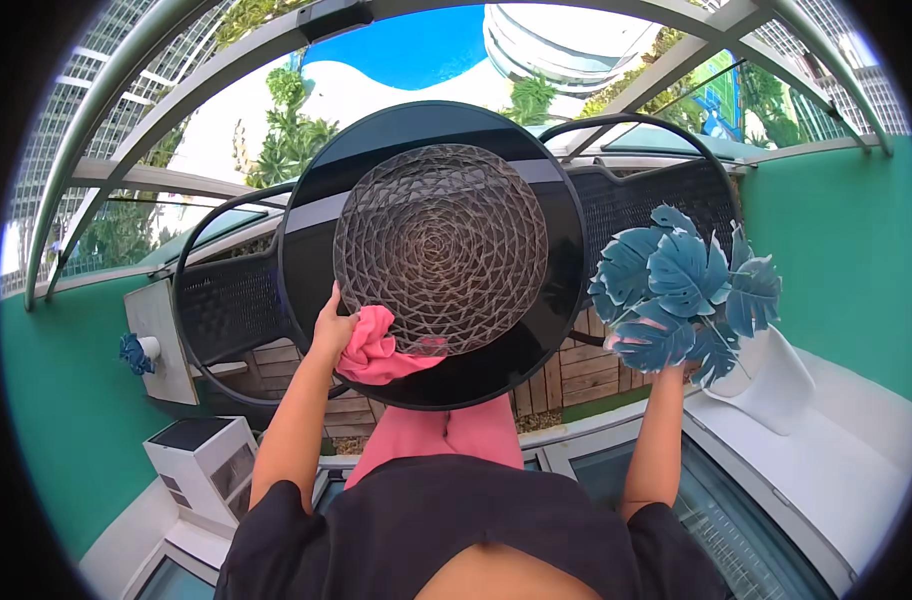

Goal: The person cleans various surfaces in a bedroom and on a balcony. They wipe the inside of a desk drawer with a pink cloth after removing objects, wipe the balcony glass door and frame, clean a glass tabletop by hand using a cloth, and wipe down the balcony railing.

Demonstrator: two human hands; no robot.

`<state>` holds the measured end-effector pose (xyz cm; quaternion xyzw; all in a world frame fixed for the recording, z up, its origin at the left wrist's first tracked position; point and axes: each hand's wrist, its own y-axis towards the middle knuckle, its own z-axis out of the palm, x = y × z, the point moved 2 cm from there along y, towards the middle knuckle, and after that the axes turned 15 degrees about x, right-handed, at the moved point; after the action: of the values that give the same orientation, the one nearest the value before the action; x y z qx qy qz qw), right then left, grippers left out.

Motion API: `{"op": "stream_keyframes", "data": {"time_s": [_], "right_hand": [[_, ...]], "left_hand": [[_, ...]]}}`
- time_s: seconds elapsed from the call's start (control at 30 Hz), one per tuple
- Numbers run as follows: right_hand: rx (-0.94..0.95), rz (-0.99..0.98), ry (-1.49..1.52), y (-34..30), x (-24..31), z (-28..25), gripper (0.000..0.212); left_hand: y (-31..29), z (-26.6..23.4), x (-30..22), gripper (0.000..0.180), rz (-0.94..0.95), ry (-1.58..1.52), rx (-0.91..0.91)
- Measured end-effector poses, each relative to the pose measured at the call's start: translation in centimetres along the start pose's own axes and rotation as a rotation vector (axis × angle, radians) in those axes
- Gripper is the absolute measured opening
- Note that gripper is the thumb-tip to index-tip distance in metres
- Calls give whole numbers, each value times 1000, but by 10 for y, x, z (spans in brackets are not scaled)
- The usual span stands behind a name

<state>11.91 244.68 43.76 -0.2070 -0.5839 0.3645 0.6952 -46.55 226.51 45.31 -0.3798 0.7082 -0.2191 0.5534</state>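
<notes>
At table [536,330] rim, cloth [376,350] in left grip [334,325]

Round desk [516,360] with a glossy black top and thin dark rim, reflecting sky and roof beams. Lying flat on it, a round woven placemat [441,248] — brown-grey, open spiral weave, sits roughly centred, slightly toward the far-left, leaving a bare black band all round. At the near-left edge a pink cloth [374,350] is bunched on the top, touching the placemat's near rim and draping over the desk edge. Left hand [332,325] presses on the cloth at the rim. Below the desk — wooden plank decking [581,368] with a strip of green at its near border.
</notes>
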Motion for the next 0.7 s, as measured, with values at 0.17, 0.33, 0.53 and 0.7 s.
{"op": "stream_keyframes", "data": {"time_s": [0.17,0.33,0.53,0.7], "right_hand": [[309,-25,-90,-32,52,129,34],[424,-98,-29,3,8,248,31],[440,-110,-154,27,-24,334,28],[287,-108,-170,41,-41,340,31]], "left_hand": [[20,-9,18,81,69,166,11],[8,-17,4,78,46,176,15],[7,-27,12,79,105,103,6],[-34,-43,13,80,146,101,132]]}}
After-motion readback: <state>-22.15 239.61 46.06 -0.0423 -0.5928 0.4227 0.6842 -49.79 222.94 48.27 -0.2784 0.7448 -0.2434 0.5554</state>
